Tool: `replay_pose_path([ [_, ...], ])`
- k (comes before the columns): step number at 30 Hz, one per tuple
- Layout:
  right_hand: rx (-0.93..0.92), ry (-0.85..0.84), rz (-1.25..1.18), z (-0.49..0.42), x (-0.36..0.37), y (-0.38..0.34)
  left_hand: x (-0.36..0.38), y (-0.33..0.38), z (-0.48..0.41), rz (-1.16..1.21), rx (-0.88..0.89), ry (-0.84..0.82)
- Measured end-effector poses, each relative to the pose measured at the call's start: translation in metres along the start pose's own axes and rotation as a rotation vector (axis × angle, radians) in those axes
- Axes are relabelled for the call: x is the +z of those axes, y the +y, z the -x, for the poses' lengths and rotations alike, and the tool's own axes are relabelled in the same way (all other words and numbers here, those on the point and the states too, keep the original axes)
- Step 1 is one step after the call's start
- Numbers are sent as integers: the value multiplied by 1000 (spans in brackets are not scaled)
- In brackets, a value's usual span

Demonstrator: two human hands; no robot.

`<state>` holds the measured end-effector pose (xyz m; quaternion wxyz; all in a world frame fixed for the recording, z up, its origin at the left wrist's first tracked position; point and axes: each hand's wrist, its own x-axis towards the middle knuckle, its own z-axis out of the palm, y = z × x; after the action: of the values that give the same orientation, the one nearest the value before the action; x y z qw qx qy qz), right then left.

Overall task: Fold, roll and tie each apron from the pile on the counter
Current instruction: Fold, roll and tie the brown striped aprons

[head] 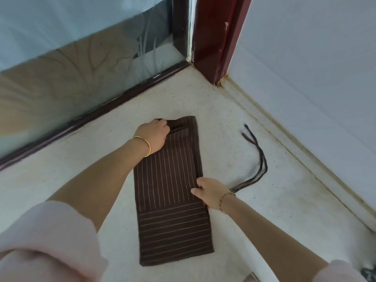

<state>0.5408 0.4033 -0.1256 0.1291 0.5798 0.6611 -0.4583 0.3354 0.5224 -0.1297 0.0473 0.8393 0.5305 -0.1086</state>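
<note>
A speckled off-white stone worktop point(234, 139) is filling most of the view, running far into a corner. A frosted patterned glass panel point(71, 68) in a dark brown frame point(91, 117) is standing along its far left edge, and a plain white wall point(315, 68) is rising on the right, with a glossy red-brown post point(215, 37) between them.

A dark brown apron with thin pale stripes point(173, 210) is lying flat in the middle of the worktop, folded into a long narrow rectangle. Rolled pale pink sleeves point(46, 241) are showing at the near edge, partly cut off.

The left hand point(153, 135) is gripping the apron's far left corner with curled fingers, which are hidden behind the knuckles. The right hand point(210, 192) is pinching the apron's right edge, thumb on top.

The dark brown apron ties point(262, 159) are trailing in a loop across the worktop to the right. A gold bangle point(147, 146) is sitting on the left wrist, a thin bracelet point(223, 200) on the right. A dark object point(369, 273) at the near right corner is cut off and too unclear to identify.
</note>
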Motion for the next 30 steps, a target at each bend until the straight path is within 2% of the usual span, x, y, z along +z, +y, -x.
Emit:
replay_pose_path([
  [3, -10, -1, 148, -2, -13, -7, 0, -11, 34, -63, -240, -148],
  [5, -15, 0, 203, -4, -12, -13, 2, -19, 56, -81, -339, -193],
  [6, -15, 4, 220, -4, -9, -18, 3, -23, 66, -69, -353, -162],
  [9, 12, 53, 231, -4, -1, -20, 9, -31, 72, 70, -242, -45],
  [12, 16, 110, 231, -1, 5, -19, 13, -37, 72, 204, -169, -74],
  [17, 4, 157, 235, 2, 9, -16, 7, -36, 62, 223, -175, -112],
  [23, 27, 148, 188, 1, 5, -11, 12, -33, 47, 217, -328, -101],
  [30, 50, 179, 215, -7, 5, -12, 15, -32, 39, 256, -415, -89],
])
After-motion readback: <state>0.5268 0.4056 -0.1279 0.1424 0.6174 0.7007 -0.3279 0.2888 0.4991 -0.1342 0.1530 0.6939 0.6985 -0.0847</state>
